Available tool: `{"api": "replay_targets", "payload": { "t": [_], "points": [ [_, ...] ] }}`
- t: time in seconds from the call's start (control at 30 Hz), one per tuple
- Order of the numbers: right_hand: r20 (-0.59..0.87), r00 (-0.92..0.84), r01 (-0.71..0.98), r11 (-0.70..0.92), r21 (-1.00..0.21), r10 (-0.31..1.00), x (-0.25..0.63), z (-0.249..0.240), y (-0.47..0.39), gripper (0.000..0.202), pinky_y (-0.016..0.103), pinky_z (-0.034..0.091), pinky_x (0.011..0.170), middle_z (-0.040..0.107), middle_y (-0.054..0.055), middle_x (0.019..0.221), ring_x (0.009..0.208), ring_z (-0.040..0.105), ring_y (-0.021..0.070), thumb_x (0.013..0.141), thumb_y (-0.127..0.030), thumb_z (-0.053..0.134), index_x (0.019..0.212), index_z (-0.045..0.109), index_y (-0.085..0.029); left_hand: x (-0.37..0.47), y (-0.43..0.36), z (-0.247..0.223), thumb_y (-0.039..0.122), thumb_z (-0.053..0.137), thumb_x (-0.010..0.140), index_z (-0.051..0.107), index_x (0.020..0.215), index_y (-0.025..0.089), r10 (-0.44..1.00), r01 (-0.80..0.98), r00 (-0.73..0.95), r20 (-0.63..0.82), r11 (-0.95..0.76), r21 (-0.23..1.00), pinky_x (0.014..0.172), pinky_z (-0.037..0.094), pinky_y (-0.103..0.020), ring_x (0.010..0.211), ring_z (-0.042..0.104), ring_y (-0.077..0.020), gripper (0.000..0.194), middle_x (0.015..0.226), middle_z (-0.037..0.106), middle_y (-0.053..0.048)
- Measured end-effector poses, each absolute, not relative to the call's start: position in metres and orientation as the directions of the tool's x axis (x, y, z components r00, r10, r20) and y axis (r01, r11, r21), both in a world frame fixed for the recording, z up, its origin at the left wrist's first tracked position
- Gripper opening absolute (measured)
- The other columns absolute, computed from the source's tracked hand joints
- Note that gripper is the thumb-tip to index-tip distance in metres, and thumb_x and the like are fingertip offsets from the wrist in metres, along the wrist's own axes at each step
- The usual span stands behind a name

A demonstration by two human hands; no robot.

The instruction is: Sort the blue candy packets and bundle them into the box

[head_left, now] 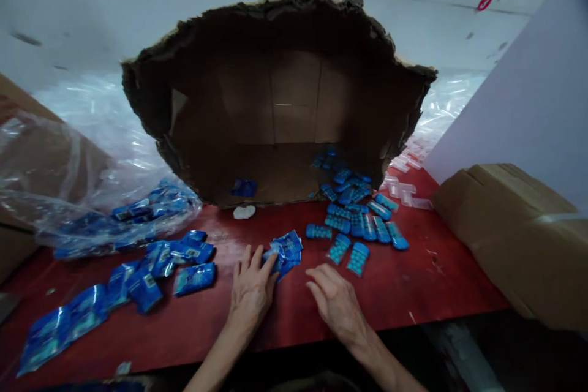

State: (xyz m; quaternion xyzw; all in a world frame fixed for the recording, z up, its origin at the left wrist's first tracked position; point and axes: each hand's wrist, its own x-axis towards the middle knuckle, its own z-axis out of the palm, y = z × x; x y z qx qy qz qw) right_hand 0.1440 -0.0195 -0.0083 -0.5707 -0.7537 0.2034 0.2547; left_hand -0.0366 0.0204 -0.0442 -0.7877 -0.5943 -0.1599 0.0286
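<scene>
Left grip [250, 286] spread open, touching a blue packet [289, 250]; right grip [339, 301] loosely open, blue-capped containers [358, 259] just beyond

Looking like a packing station in a workshop or factory. Showing it through a red table [436, 282] carrying many matching blue packets [144, 291] at left and small blue containers [339, 247] at right. Displaying a rough-cut cardboard box [294, 98] at the far side, a clear plastic bag [73, 156] at left, a carton [509, 245] at right, and a scuffed white wall [114, 24] beyond.
</scene>
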Motion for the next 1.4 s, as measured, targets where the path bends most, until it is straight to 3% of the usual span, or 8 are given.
{"api": "replay_targets", "payload": {
  "t": [0.27,0.5,0.73,0.87,0.97,1.17,1.33,1.4],
  "points": [
    [0.200,-0.164,0.815,0.247,-0.525,0.966,0.124,-0.024,-0.006,0.029,0.029,0.045,0.072,0.053,0.007,0.097,0.088,0.052,0.0193,0.082,-0.021,0.044,0.110,0.049,-0.021,-0.014,0.002,-0.042,0.033,0.040,0.080,0.054,0.107,0.016,0.963,0.983,0.096,0.252,-0.131,0.125,0.069,0.039,-0.037,0.083,0.049,-0.0241,0.035,0.091,0.058,-0.012],
    [0.226,-0.127,0.897,0.209,-0.390,0.966,0.108,-0.037,0.006,0.019,0.031,0.040,0.068,0.056,0.005,0.087,0.080,0.051,0.0196,0.080,-0.021,0.049,0.099,0.054,-0.024,-0.028,-0.009,-0.046,0.022,0.039,0.080,0.051,0.106,0.015,0.923,0.850,0.034,0.384,-0.228,0.475,0.076,0.044,-0.037,0.087,0.055,-0.0217,0.030,0.095,0.060,-0.011],
    [0.269,-0.157,0.906,0.247,-0.344,0.950,0.112,-0.043,0.011,0.017,0.027,0.039,0.064,0.056,0.004,0.078,0.076,0.051,0.0171,0.083,-0.017,0.044,0.088,0.059,-0.023,-0.034,-0.013,-0.037,0.026,0.038,0.080,0.052,0.102,0.017,0.975,0.683,-0.071,0.212,-0.108,0.723,0.082,0.042,-0.038,0.093,0.054,-0.0212,0.027,0.100,0.060,-0.010],
    [0.285,-0.150,0.888,0.256,-0.383,0.947,0.116,-0.038,0.011,0.029,0.026,0.041,0.064,0.055,0.005,0.087,0.077,0.051,0.0170,0.082,-0.020,0.046,0.111,0.049,-0.023,-0.033,-0.011,-0.035,0.029,0.039,0.079,0.052,0.103,0.018,0.988,0.592,-0.100,0.120,-0.038,0.805,0.081,0.042,-0.038,0.091,0.056,-0.0218,0.029,0.099,0.061,-0.010],
    [0.279,-0.129,0.890,0.235,-0.391,0.952,0.118,-0.035,0.006,0.026,0.027,0.041,0.067,0.054,0.005,0.090,0.081,0.051,0.0184,0.080,-0.022,0.050,0.106,0.051,-0.022,-0.034,-0.010,-0.034,0.031,0.041,0.078,0.054,0.100,0.018,0.990,0.514,-0.118,0.076,-0.004,0.858,0.081,0.042,-0.037,0.090,0.057,-0.0220,0.029,0.097,0.062,-0.010],
    [0.246,-0.146,0.909,0.228,-0.350,0.958,0.118,-0.043,0.002,0.010,0.030,0.039,0.071,0.055,0.003,0.076,0.077,0.050,0.0188,0.081,-0.022,0.048,0.077,0.057,-0.021,-0.033,-0.014,-0.030,0.034,0.046,0.074,0.056,0.096,0.018,0.976,0.379,-0.216,-0.004,0.087,0.921,0.078,0.042,-0.037,0.086,0.058,-0.0224,0.029,0.093,0.064,-0.009],
    [0.248,-0.163,0.900,0.247,-0.358,0.955,0.120,-0.041,0.008,0.020,0.028,0.041,0.068,0.055,0.005,0.083,0.079,0.051,0.0193,0.079,-0.026,0.051,0.098,0.053,-0.021,-0.028,-0.014,-0.029,0.038,0.046,0.073,0.051,0.099,0.018,0.974,0.352,-0.210,-0.081,0.153,0.924,0.067,0.044,-0.033,0.069,0.058,-0.0183,0.033,0.073,0.061,-0.002],
    [0.250,-0.151,0.908,0.234,-0.347,0.956,0.119,-0.041,0.010,0.017,0.028,0.041,0.065,0.055,0.005,0.082,0.078,0.052,0.0190,0.079,-0.027,0.051,0.095,0.055,-0.021,-0.026,-0.011,-0.029,0.038,0.046,0.073,0.050,0.099,0.017,0.976,0.366,-0.200,-0.082,0.152,0.918,0.066,0.043,-0.032,0.065,0.056,-0.0176,0.034,0.069,0.059,-0.001]
  ]
}}
